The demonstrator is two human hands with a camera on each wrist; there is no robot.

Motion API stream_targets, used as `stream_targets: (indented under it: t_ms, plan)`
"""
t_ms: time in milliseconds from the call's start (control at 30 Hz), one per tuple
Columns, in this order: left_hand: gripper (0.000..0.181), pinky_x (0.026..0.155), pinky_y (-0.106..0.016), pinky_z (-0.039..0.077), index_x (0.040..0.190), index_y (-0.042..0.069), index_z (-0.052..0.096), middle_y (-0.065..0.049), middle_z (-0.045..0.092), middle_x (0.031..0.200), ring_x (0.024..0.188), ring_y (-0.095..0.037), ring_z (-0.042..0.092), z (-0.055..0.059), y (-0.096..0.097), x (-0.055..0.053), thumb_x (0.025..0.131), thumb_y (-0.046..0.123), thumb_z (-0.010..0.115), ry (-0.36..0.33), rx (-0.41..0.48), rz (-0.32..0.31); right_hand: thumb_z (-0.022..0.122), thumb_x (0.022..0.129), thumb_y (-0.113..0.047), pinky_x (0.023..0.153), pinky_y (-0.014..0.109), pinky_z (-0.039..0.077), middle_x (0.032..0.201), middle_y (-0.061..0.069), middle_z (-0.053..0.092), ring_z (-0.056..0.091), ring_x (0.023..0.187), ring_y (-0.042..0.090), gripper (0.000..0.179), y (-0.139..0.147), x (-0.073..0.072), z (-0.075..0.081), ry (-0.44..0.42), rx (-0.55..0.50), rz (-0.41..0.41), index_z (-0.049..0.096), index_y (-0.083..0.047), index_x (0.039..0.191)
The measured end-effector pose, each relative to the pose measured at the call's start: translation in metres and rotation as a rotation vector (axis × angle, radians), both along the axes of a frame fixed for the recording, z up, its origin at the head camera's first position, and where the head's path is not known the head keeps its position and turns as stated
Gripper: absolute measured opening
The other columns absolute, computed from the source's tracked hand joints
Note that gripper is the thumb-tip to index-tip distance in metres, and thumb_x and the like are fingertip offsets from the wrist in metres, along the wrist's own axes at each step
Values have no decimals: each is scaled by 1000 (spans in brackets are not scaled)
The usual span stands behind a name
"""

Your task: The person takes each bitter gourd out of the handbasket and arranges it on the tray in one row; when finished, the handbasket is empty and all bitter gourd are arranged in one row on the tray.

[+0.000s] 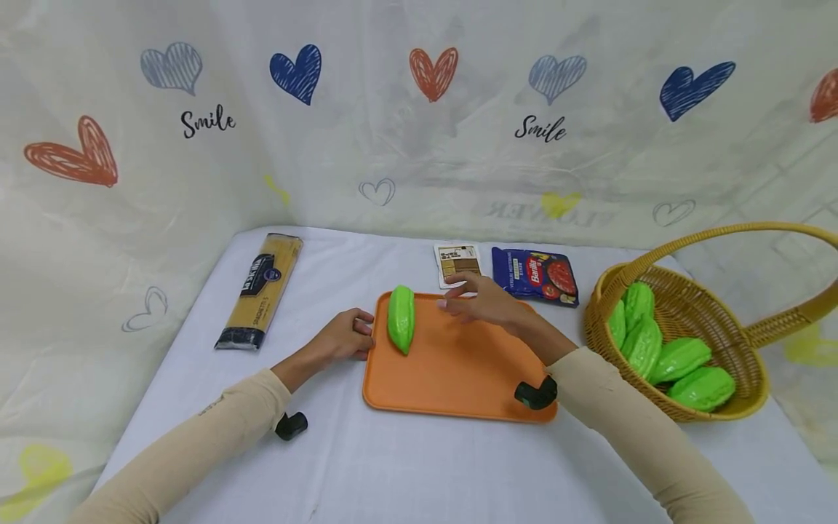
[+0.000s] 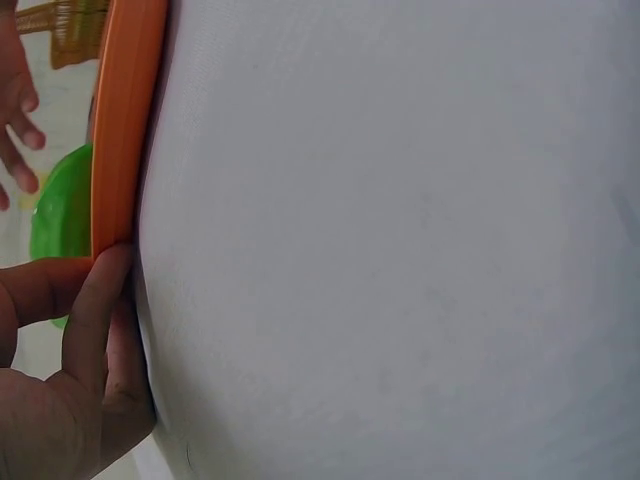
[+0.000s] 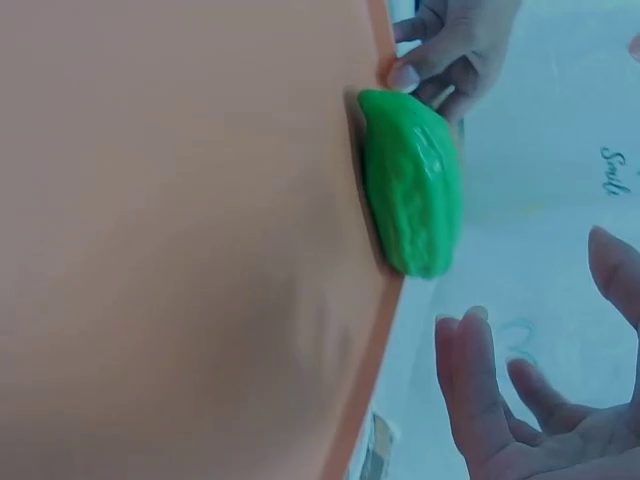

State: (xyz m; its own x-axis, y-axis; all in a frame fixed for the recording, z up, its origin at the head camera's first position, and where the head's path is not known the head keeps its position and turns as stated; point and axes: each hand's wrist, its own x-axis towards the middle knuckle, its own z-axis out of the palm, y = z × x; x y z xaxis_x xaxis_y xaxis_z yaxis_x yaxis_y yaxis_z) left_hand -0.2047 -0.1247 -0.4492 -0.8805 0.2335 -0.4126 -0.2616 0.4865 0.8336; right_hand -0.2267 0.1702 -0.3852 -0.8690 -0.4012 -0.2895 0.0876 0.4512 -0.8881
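Pale fabric (image 1: pixel 425 153) printed with hearts hangs behind the desk, which is spread with a white cloth (image 1: pixel 366 466). An orange tray (image 1: pixel 458 378) lies in the middle of the desk, and one green gourd (image 1: pixel 401 319) sits inside the tray's far left corner, lengthwise beside the left edge, narrow tip toward the near edge. The left hand (image 1: pixel 343 335) pinches the tray's left rim between curled fingers and thumb, probably to keep it from sliding. The right hand (image 1: pixel 482 300) hovers above the tray's far edge, fingers well spread and holding nothing; it looks poised clear of the gourd so as not to knock it.

Near the right edge of the desk stands a wicker basket (image 1: pixel 710 313) of similar gourds (image 1: pixel 643 348), its mouth within easy reach, I judge, though the tall handle (image 1: pixel 727 228) arches over it. Most room for moving lies across the tray, from the gourd to the right edge. Behind the far edge, a small packet (image 1: pixel 461 266) and a blue pouch (image 1: pixel 535 275) narrow the space; a spaghetti pack (image 1: pixel 262 291) lies slantwise by the desk's far left corner, well apart from the tray
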Motion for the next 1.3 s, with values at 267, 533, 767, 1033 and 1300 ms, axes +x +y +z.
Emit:
stream_targets:
  t_ms: [267, 533, 767, 1033, 1300]
  plan:
    - [49, 73, -29, 63, 136, 1, 50, -12, 57, 110, 87, -19, 64, -1, -1, 0, 90, 2, 66, 1, 3, 9, 72, 92, -39, 90, 42, 61, 136, 16, 57, 62, 120, 33, 66, 41, 19, 16, 49, 64, 17, 44, -11, 145]
    - [50, 73, -28, 62, 137, 3, 50, -12, 57, 111, 88, -19, 64, 0, -1, 1, 90, 4, 66, -12, -2, 15, 70, 94, -33, 85, 41, 62, 133, 20, 57, 66, 113, 38, 60, 80, 47, 25, 98, 100, 38, 48, -6, 142]
    - [50, 73, -28, 62, 137, 3, 50, -12, 57, 111, 89, -19, 64, 0, 0, 1, 89, 3, 66, -11, -4, 11, 66, 97, -27, 80, 33, 62, 133, 21, 57, 69, 104, 20, 53, 121, 76, 42, 133, 121, -13, 47, -4, 141]
    - [50, 74, -28, 62, 137, 4, 50, -11, 56, 112, 89, -18, 64, -1, 0, -1, 90, 4, 66, -9, -10, 14, 61, 101, -21, 80, 33, 62, 125, -2, 63, 68, 101, 14, 43, 178, 103, 53, 169, 177, -66, 49, -6, 139]
    - [49, 74, -28, 62, 137, 3, 50, -11, 56, 111, 90, -19, 64, -2, 1, -1, 90, 3, 66, -13, -9, 13, 53, 103, -13, 77, 34, 63, 119, -14, 67, 69, 102, 13, 33, 238, 96, 56, 199, 192, -87, 53, -13, 137]
